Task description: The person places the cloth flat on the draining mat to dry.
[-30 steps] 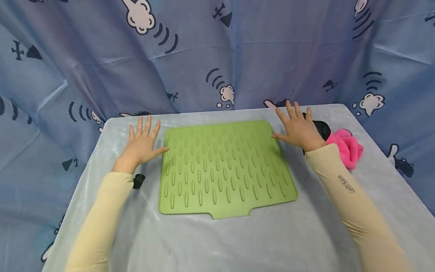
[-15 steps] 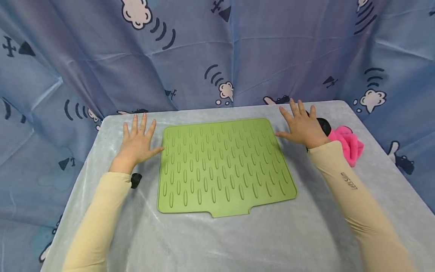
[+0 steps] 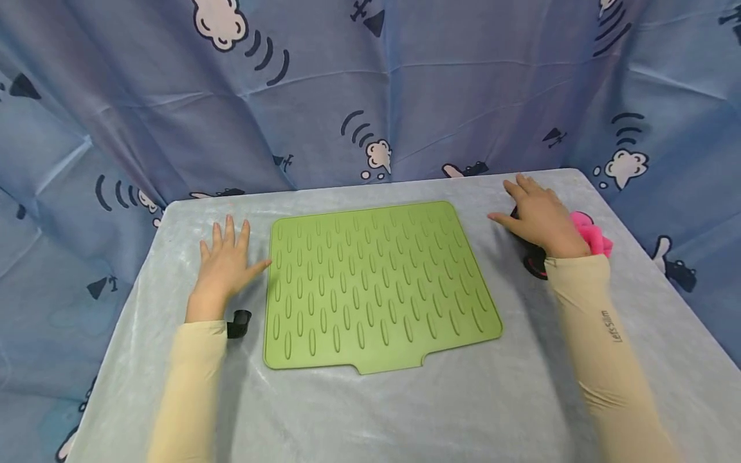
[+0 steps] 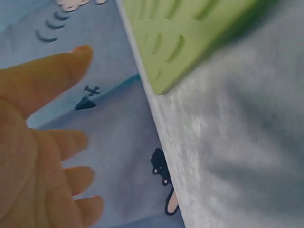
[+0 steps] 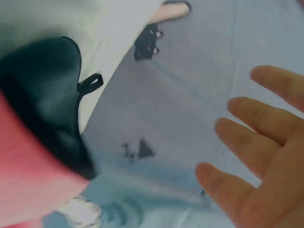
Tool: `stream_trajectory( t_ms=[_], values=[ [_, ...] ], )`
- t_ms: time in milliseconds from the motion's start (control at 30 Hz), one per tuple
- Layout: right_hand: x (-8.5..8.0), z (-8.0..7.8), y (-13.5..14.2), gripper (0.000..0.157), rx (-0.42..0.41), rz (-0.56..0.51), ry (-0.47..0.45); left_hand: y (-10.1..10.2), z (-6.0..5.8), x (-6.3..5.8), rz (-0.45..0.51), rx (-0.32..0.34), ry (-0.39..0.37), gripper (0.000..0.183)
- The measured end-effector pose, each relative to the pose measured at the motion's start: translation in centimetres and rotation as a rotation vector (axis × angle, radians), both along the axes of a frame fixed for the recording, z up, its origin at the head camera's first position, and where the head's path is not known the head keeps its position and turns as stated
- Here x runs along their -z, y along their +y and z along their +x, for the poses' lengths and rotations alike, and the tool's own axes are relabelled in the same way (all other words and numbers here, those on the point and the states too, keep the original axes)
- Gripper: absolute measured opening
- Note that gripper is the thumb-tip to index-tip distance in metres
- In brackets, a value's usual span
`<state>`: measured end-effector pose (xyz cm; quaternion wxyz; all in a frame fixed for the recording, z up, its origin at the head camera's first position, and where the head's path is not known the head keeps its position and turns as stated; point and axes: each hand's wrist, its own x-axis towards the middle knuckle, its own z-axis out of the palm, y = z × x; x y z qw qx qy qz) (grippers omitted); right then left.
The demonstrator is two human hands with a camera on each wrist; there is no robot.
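Observation:
A light green mat (image 3: 370, 289) with raised oval ridges and a tab on its near edge lies flat on the table. My left hand (image 3: 222, 273) is at its left side, fingers spread, the thumb tip close to the mat's edge; I cannot tell whether it touches. The left wrist view shows the hand (image 4: 28, 142) holding nothing. On the right, my right hand (image 3: 544, 218) is over a black item (image 3: 535, 265) and a bright pink cloth-like piece (image 3: 599, 241), partly hiding both. In the right wrist view the black item (image 5: 52, 85) has a small loop, and the hand stands apart from it.
A pale grey-white cover (image 3: 463, 411) lies over the table. Behind and beside it hangs a blue printed curtain (image 3: 324, 109), close along the far edge. A small black object (image 3: 238, 323) shows beside the left wrist.
My right hand has moved right, away from the mat and over the black item. My left hand has drawn slightly back toward me. The camera view has shifted a little.

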<state>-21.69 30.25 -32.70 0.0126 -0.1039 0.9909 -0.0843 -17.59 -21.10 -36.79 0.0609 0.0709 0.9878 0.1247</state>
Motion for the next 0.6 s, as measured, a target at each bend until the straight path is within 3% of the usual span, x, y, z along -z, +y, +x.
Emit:
stream_trajectory(
  t_ms=[200,400,600],
  values=[
    [0.4,2.6,2.9,0.074,0.15,-0.17,0.027,0.0,1.4,1.0,0.056,-0.019,-0.088,0.082],
    [2.0,4.5,4.8,0.074,0.294,-0.308,0.006,-0.1,2.3,2.6,0.109,-0.012,-0.206,0.081],
    [3.4,6.0,6.0,0.074,0.441,-0.374,-0.029,0.2,2.5,3.8,0.324,0.093,-0.23,0.077]
  ],
)
